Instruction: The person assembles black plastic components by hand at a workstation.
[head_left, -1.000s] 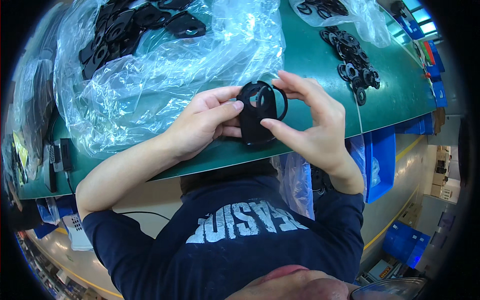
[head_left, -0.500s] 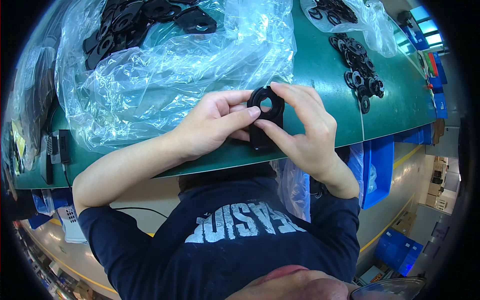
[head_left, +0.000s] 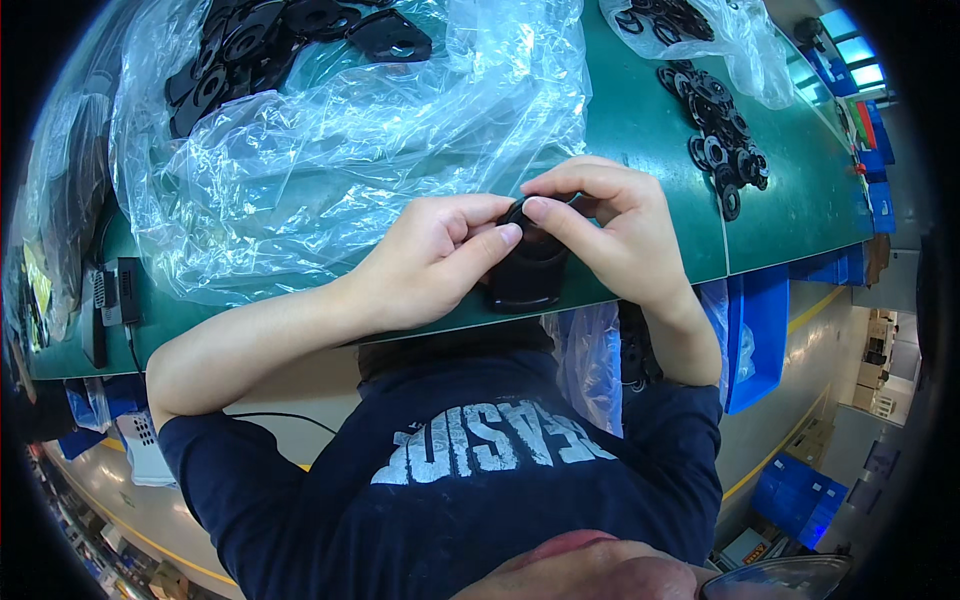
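Note:
Near the front edge of the green table, both hands pinch one black plastic part (head_left: 527,277) with a round ring end and a flat, plate-like lower end. My left hand (head_left: 430,255) grips the ring's left rim between thumb and fingers. On the upper right rim, my right hand (head_left: 615,220) presses with thumb and bent fingers. The ring end is tilted, and its hole is mostly hidden behind the fingers. Whether a separate ring sits on it, I cannot tell.
A large clear plastic bag (head_left: 300,200) lies left of centre, with several flat black parts (head_left: 250,40) at its far end. To the right are a heap of black rings (head_left: 712,120) and another bag (head_left: 745,50). A blue bin (head_left: 757,340) stands below the table's right edge.
The black part has tipped, so its ring hole no longer faces up in view. My right fingers have shifted over the ring's top, and its thumb has moved up onto the rim.

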